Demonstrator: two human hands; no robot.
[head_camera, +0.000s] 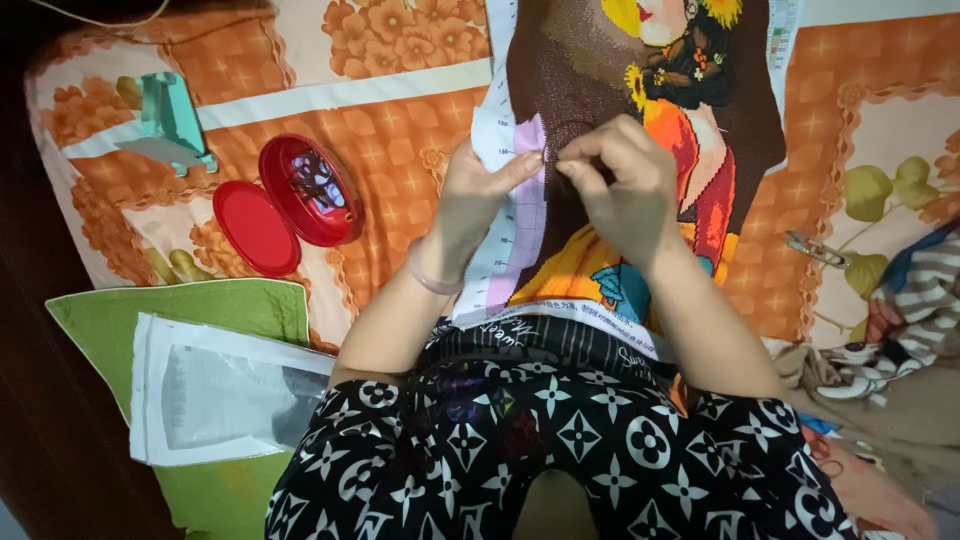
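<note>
At the centre of the frame the left hand (478, 190) pinches the pale edge of the cross-stitch canvas (640, 150), which spreads from the lap to the top edge. The right hand (625, 185) has fingertips closed tight as if on a needle, too small to make out. A slip there could likely prick the left thumb, or tug the thread and pucker the stitches.

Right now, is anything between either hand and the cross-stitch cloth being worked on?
Nothing visible. The left hand grips the edge of the cross-stitch cloth, and the right hand's fingers pinch at its surface beside it. Whether they hold a needle is too small to tell.
</note>
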